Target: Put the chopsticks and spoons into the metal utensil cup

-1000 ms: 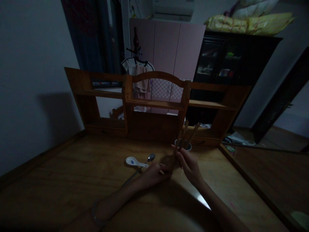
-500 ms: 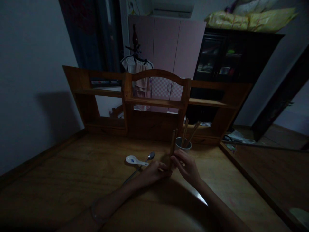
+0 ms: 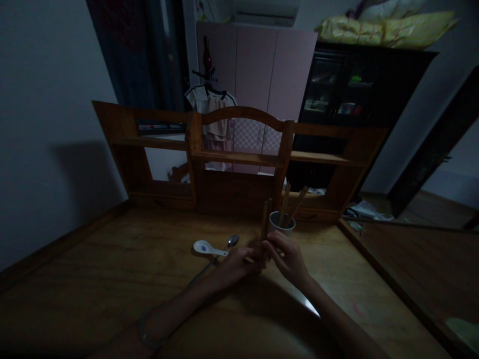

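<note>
Two wooden chopsticks stand upright above the desk, their lower ends among my fingers. My left hand is closed around them low down, near the desktop. My right hand pinches them a little higher, from the right side. Just behind my right hand is a pale cup with several more chopsticks leaning in it. To the left of my left hand lies a white soup spoon with a blue pattern. Its handle crosses a long metal spoon.
A wooden shelf unit runs along the desk's back edge. The wooden desk has a raised strip at its right side. A wall borders the left. Pink and dark cabinets stand farther back.
The whole view has shifted slightly. Both hands keep hold of the upright chopsticks, whose tips sit a little farther apart from the cup's chopsticks. The spoons have not moved on the desk.
</note>
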A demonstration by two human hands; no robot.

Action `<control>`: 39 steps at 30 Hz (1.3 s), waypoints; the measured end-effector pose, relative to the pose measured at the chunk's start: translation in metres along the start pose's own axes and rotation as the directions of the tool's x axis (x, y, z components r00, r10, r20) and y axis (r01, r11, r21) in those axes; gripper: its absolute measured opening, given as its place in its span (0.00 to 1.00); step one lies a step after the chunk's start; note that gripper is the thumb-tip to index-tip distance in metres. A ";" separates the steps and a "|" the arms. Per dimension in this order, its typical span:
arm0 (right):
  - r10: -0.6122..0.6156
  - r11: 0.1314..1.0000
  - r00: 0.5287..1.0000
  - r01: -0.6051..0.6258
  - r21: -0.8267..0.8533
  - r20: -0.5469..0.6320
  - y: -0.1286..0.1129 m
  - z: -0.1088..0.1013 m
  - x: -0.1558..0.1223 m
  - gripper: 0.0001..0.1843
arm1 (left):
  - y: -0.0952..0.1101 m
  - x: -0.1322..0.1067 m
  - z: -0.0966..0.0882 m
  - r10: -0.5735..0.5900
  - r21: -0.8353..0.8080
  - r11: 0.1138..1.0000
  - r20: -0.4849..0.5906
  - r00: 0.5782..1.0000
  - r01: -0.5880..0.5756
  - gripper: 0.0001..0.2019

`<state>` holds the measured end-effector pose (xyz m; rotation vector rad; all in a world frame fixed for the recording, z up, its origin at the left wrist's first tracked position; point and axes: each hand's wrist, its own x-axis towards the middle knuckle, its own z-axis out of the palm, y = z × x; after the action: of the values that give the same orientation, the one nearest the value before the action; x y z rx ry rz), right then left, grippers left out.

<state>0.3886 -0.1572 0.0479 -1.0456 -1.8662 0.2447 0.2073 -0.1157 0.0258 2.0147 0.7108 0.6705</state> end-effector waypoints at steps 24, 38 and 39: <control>0.472 0.879 0.840 -0.470 0.074 -0.269 0.085 -0.099 0.073 0.25 | -0.008 0.006 0.003 0.017 0.013 1.000 -0.097 0.995 -0.016 0.14; 0.166 0.980 0.900 -0.198 -0.037 -0.404 -0.063 -0.155 0.095 0.19 | -0.016 0.010 -0.003 0.027 -0.187 0.979 -0.277 0.961 -0.081 0.17; 0.218 0.975 0.918 -0.220 0.032 -0.331 -0.069 -0.145 0.092 0.19 | -0.017 0.011 -0.004 0.028 -0.228 0.969 -0.302 0.953 -0.101 0.18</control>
<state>0.4505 -0.1673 0.2220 -1.2200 -1.4479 0.1791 0.2083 -0.0978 0.0147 1.7376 0.7003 1.0626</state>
